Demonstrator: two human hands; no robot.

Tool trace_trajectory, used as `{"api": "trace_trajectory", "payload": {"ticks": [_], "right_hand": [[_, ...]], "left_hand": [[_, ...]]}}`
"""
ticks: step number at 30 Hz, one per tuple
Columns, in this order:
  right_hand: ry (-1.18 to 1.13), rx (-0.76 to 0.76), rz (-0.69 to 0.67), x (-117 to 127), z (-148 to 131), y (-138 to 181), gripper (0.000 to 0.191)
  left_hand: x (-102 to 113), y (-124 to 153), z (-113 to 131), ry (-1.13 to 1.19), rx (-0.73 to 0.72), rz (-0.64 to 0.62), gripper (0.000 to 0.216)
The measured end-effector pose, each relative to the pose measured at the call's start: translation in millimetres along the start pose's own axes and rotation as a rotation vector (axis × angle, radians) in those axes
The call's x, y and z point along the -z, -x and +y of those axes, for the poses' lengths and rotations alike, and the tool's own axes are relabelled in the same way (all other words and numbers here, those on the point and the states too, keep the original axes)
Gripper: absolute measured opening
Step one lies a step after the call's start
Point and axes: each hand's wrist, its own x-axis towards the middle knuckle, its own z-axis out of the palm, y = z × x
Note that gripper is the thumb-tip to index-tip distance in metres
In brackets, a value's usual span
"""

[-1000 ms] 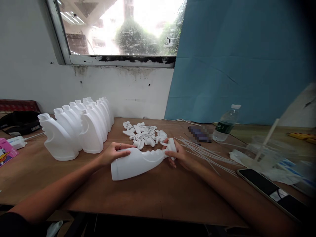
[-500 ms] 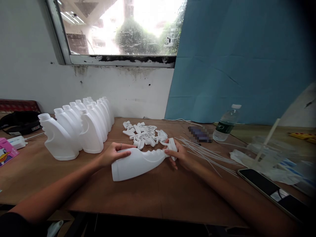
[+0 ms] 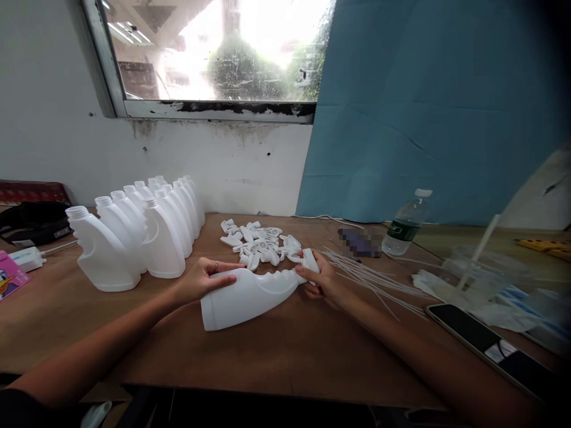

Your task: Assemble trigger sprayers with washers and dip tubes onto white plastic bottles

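A white plastic spray bottle (image 3: pixel 250 297) lies tilted on its side above the brown table, its neck pointing right. My left hand (image 3: pixel 207 280) grips it near the base, thumb on the near face and fingers along the top. At the neck, my right hand (image 3: pixel 319 276) is closed around a white trigger spray head (image 3: pixel 308 260), which sits at the bottle's mouth. Its threads are hidden by my fingers. Just beyond the bottle lies a pile of loose white trigger heads (image 3: pixel 263 245).
Open-necked white bottles (image 3: pixel 109 255) stand in rows at left. Thin white tubes (image 3: pixel 370 276) lie right of my right hand. Farther right are a water bottle (image 3: pixel 405 226), a blurred-out item (image 3: pixel 359 242), a phone (image 3: pixel 482 342) and a clear plastic container (image 3: pixel 491 267). A pink box (image 3: pixel 11 276) sits far left.
My right hand has turned about the bottle's neck, its fingers now curled in closer around the spray head. The left hand and bottle stay nearly in place.
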Motion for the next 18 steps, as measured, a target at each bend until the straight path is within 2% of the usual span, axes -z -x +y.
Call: {"api": "trace_trajectory", "payload": {"ticks": [7,9,13,15,18], "right_hand": [[0.01,-0.034,0.019,0,1,0,0.045],[-0.052,-0.034,-0.028,2,-2,0,0.046],[-0.221,-0.009,-0.236,6,-9,1,0.052],[-0.233,-0.004,-0.313,7,-12,2,0.056],[-0.175,0.038,-0.267,3,-10,3,0.058]], "left_hand": [[-1,-2,-1,0.053,0.036,0.008,0.052],[-2,-3,-1,0.13,0.051,0.01,0.051],[-6,-7,-3,0.278,0.088,0.033,0.054],[-9,-9,-6,0.361,0.107,0.056,0.056],[-15,-9,-9,0.47,0.134,0.043,0.055]]}}
